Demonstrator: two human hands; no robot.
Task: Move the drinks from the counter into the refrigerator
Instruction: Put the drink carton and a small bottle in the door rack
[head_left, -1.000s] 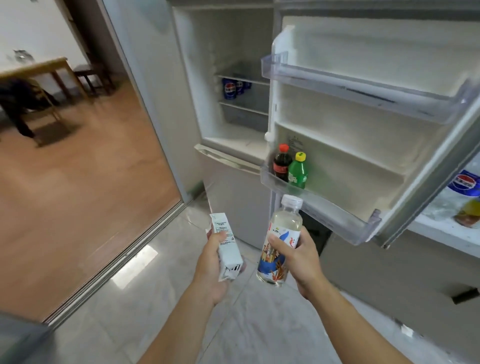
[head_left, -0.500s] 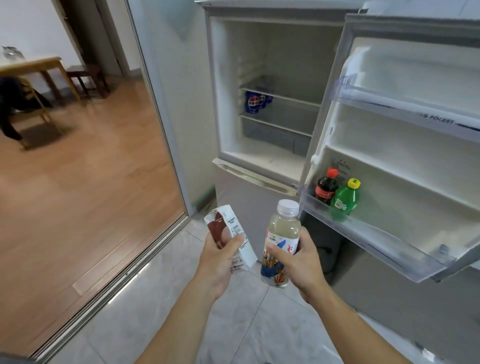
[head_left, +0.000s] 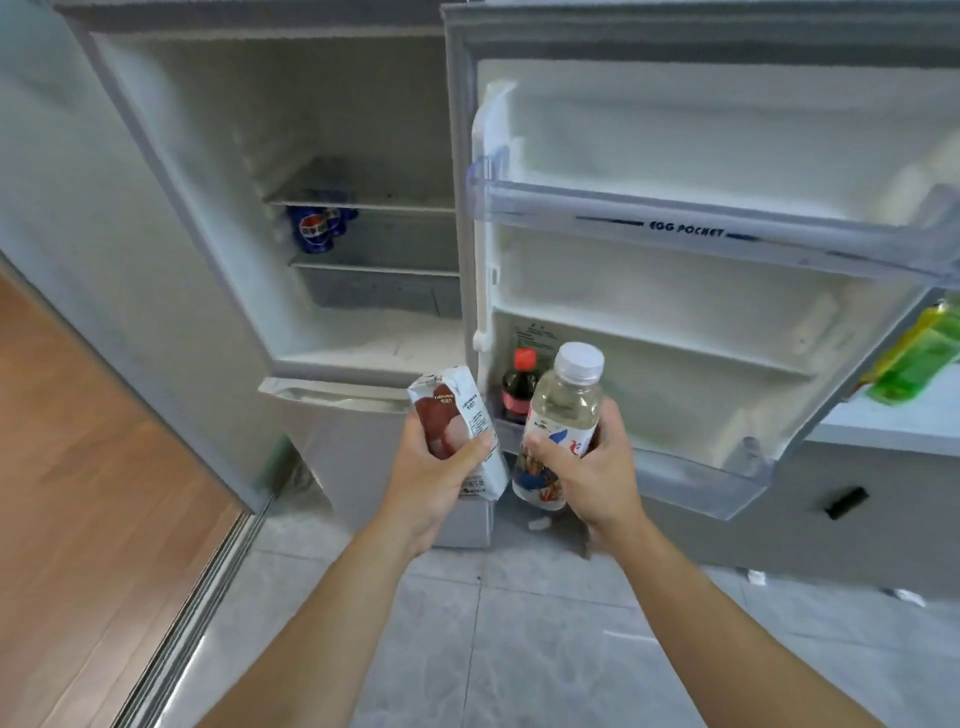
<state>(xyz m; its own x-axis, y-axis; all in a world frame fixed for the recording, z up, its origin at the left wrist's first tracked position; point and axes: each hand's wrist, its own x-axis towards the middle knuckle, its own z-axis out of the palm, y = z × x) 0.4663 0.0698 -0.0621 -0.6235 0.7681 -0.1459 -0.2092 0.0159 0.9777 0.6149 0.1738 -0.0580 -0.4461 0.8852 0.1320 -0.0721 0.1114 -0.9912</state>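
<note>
- Drink carton (head_left: 457, 431): white with a maroon panel.
- Clear bottle (head_left: 558, 415): white cap, blue-and-orange patterned label.
- Cola bottle (head_left: 517, 387): dark, red cap.
- Cans (head_left: 317, 228): blue.

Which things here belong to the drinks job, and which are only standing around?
Job: carton in left hand; clear bottle in right hand; refrigerator; cola bottle in door shelf; cans; green bottles.
Not job: wooden floor; tiles.

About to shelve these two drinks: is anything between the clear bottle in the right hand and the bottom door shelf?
Nothing visible blocks it. The right hand holds the clear bottle just in front of the bottom door shelf, door open. A cola bottle stands at the shelf's left end; the rest looks free.
</note>
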